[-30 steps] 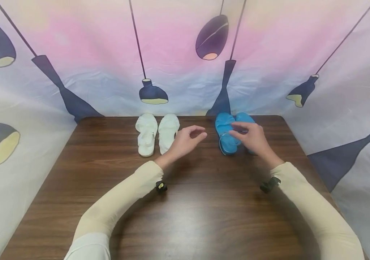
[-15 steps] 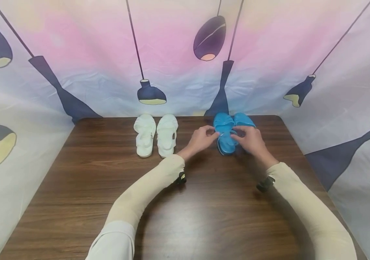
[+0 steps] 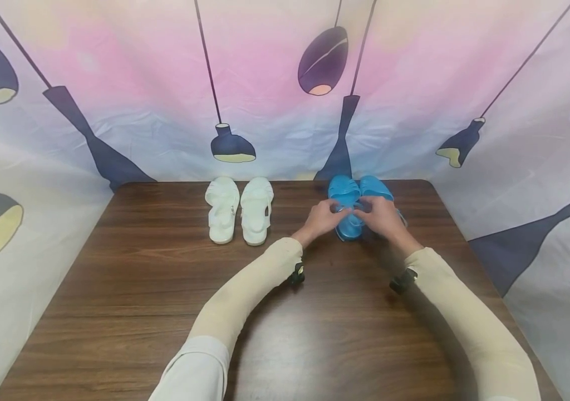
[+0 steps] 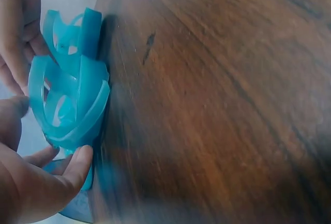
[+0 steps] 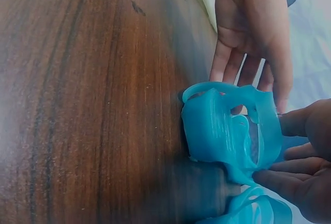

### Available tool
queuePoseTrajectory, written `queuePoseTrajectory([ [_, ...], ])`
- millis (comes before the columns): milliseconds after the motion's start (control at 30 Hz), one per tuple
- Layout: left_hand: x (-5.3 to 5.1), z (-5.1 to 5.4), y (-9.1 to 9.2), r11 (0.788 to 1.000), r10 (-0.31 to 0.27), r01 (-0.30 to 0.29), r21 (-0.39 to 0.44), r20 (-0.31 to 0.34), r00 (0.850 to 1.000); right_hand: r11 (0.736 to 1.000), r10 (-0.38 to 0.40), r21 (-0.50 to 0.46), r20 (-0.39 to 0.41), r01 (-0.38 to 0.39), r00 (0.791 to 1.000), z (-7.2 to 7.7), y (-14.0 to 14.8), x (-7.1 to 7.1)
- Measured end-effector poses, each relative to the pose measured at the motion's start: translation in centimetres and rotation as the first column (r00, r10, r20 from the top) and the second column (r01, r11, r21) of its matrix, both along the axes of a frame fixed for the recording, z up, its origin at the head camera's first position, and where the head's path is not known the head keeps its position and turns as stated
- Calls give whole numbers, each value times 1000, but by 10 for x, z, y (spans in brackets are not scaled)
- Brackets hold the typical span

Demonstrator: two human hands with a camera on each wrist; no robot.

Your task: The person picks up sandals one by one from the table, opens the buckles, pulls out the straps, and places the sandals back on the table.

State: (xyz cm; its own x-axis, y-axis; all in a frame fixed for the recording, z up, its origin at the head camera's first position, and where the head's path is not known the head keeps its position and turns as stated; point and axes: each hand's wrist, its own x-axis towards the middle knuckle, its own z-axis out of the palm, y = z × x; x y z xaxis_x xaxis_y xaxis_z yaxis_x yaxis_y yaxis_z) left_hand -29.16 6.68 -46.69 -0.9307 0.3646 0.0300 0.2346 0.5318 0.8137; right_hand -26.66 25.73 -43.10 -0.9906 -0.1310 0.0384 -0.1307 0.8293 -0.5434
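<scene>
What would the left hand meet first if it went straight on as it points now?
The blue sandal on the left of its pair; the left hand is right beside it, perhaps touching, though depth is unclear.

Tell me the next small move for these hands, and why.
Perhaps close the left hand and right hand gently on the glossy blue strappy sandal between them: they flank it, and neither visibly grips it yet as it rests on the brown wood-grained table.
</scene>
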Motion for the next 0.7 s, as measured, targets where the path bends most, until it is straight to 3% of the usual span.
queuePoseTrajectory([
  [133,2,3,2,1000,8,-8,2,26,1000,1000,8,17,7,-9,1000,-1,-1,-3],
  [300,5,6,2,1000,15,-18,26,109,994,1000,5,17,65,-6,998,0,-4,-7],
  [467,5,3,0,998,17,-27,63,146,989,1000,5,21,92,-6,996,1,-8,-10],
  [700,4,-2,-4,977,-5,-36,211,194,981,999,-4,-42,92,8,996,2,-10,-9],
])
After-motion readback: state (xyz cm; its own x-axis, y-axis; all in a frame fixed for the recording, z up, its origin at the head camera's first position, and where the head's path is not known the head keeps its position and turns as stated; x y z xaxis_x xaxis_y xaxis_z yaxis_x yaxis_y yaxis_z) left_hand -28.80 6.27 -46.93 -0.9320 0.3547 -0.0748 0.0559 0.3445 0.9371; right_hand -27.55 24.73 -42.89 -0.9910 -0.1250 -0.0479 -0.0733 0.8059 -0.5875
